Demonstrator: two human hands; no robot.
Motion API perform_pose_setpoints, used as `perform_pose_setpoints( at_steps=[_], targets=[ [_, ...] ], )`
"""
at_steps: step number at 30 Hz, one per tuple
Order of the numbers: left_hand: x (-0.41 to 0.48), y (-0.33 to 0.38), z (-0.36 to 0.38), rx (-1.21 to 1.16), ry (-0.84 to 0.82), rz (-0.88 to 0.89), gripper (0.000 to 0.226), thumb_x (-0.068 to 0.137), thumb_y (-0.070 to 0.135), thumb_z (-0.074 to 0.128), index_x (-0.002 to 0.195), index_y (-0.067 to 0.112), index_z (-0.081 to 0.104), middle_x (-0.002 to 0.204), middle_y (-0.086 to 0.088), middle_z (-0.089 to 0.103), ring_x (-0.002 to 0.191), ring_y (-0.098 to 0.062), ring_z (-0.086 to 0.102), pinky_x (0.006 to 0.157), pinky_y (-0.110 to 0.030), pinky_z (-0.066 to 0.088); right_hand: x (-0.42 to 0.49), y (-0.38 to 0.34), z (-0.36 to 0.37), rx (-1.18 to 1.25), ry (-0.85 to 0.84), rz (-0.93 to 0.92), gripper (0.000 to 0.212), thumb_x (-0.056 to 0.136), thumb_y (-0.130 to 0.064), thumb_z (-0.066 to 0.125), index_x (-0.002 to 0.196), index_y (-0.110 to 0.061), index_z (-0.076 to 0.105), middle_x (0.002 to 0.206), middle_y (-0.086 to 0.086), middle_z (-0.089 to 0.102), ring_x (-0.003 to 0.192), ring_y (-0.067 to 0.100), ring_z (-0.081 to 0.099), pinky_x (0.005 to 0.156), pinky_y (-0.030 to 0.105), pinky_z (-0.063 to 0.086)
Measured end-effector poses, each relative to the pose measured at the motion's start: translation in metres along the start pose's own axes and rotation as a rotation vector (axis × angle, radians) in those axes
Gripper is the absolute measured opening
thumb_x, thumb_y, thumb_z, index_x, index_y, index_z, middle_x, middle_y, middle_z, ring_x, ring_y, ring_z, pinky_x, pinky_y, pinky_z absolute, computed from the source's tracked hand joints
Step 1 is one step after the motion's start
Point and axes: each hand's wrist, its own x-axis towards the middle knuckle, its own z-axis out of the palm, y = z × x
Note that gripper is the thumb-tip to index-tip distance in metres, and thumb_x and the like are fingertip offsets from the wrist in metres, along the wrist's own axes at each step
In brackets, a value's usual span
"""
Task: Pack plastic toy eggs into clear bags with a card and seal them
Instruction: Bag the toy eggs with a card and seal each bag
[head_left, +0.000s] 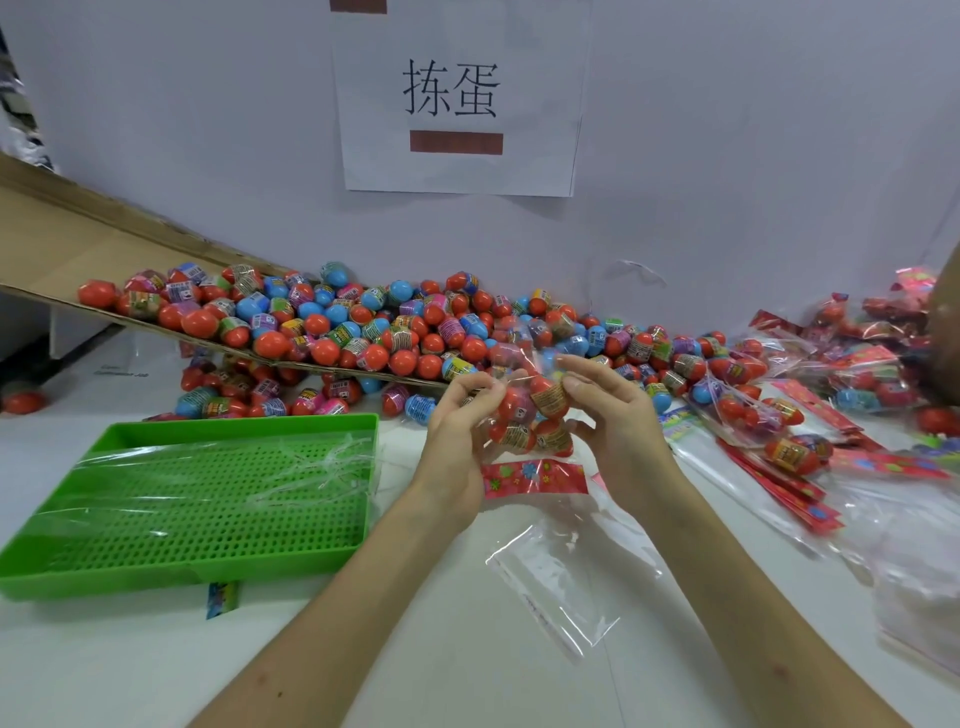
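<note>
On the left, a green tray (208, 569) sits on the counter (156, 665) under loose film. Behind it, loose eggs (363, 327) spill off a cardboard ramp (78, 234), so plenty remains to pack. In the middle, the left hand (460, 431) and right hand (615, 415) each pinch one filled bag (530, 421) held above the counter, eggs inside, its red card (535, 478) at the near end. I'd say it's being closed. An empty bag (561, 577) lies below it. To the right, finished packs (779, 421) are heaped up.
</note>
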Motion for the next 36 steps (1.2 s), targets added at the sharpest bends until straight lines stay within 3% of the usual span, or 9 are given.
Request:
perform_pose_setpoints(
  at_steps=[5,8,15,18,20,22,28,30,36],
  targets=[
    [-0.005,0.007,0.003,-0.111,-0.205,-0.029,0.018,0.099,0.015,0.056,0.084,0.025,0.052,0.136,-0.006,0.069,0.111,-0.027,0.070,0.091,-0.046,0.057,0.000,-0.003,-0.001,0.079,-0.067,-0.030,0.030,0.101,-0.011,0.051,0.100,-0.023,0.079,0.111,0.003,0.073,0.103,0.015,0.064,0.080,0.028,0.051],
    [-0.004,0.006,0.004,-0.160,-0.257,-0.020,0.016,0.100,0.016,0.054,0.086,0.022,0.052,0.140,-0.007,0.065,0.115,-0.029,0.068,0.098,-0.060,0.053,0.000,-0.003,-0.003,0.132,-0.105,-0.037,0.031,0.101,-0.012,0.049,0.096,-0.022,0.078,0.109,0.002,0.074,0.098,0.012,0.068,0.074,0.024,0.054],
    [-0.003,0.007,0.002,-0.170,-0.305,-0.016,0.010,0.094,0.025,0.061,0.090,0.023,0.052,0.140,-0.003,0.065,0.113,-0.025,0.068,0.107,-0.067,0.041,0.001,-0.005,-0.004,0.133,-0.117,-0.074,0.041,0.099,-0.004,0.043,0.086,-0.022,0.077,0.110,0.008,0.074,0.099,0.019,0.067,0.074,0.035,0.056],
    [-0.003,0.008,0.003,-0.137,-0.303,-0.051,0.027,0.093,0.028,0.066,0.112,0.017,0.051,0.140,-0.003,0.065,0.115,-0.027,0.067,0.109,-0.071,0.040,0.001,-0.005,-0.003,0.124,-0.047,-0.094,0.042,0.100,-0.002,0.045,0.083,-0.022,0.078,0.106,0.009,0.074,0.100,0.021,0.067,0.076,0.040,0.057],
    [-0.005,0.010,0.005,-0.072,-0.298,-0.061,0.052,0.092,0.027,0.070,0.136,0.013,0.046,0.141,-0.001,0.065,0.123,-0.028,0.066,0.106,-0.063,0.048,0.000,-0.004,-0.003,0.110,0.002,-0.101,0.043,0.102,-0.003,0.047,0.082,-0.023,0.079,0.102,0.005,0.075,0.099,0.020,0.068,0.072,0.036,0.058],
    [-0.006,0.011,0.007,-0.027,-0.276,-0.050,0.056,0.092,0.022,0.068,0.144,0.017,0.048,0.140,0.000,0.066,0.126,-0.026,0.065,0.102,-0.055,0.054,0.001,-0.002,-0.003,0.093,0.020,-0.098,0.040,0.102,-0.002,0.048,0.086,-0.021,0.079,0.102,0.006,0.075,0.099,0.020,0.067,0.074,0.037,0.057],
    [-0.006,0.009,0.008,-0.042,-0.233,-0.062,0.020,0.088,0.022,0.067,0.104,0.030,0.077,0.123,-0.005,0.073,0.109,-0.023,0.070,0.088,-0.046,0.059,0.001,-0.001,-0.003,0.147,-0.048,-0.076,0.039,0.098,-0.001,0.045,0.086,-0.020,0.077,0.101,0.005,0.074,0.100,0.019,0.066,0.081,0.041,0.056],
    [-0.006,0.007,0.008,-0.083,-0.225,-0.066,0.017,0.086,0.022,0.066,0.093,0.030,0.079,0.120,-0.007,0.073,0.109,-0.025,0.070,0.092,-0.049,0.056,0.001,-0.003,-0.003,0.167,-0.095,-0.080,0.041,0.096,-0.001,0.043,0.085,-0.022,0.076,0.101,0.004,0.075,0.099,0.017,0.067,0.083,0.042,0.055],
    [-0.009,0.010,0.007,-0.166,-0.212,-0.116,0.013,0.087,0.024,0.064,0.095,0.025,0.075,0.122,-0.014,0.073,0.111,-0.031,0.071,0.098,-0.055,0.054,-0.001,-0.004,-0.002,0.252,-0.148,-0.026,0.050,0.099,-0.004,0.040,0.084,-0.030,0.080,0.102,0.002,0.075,0.102,0.018,0.066,0.087,0.044,0.049]
  ],
)
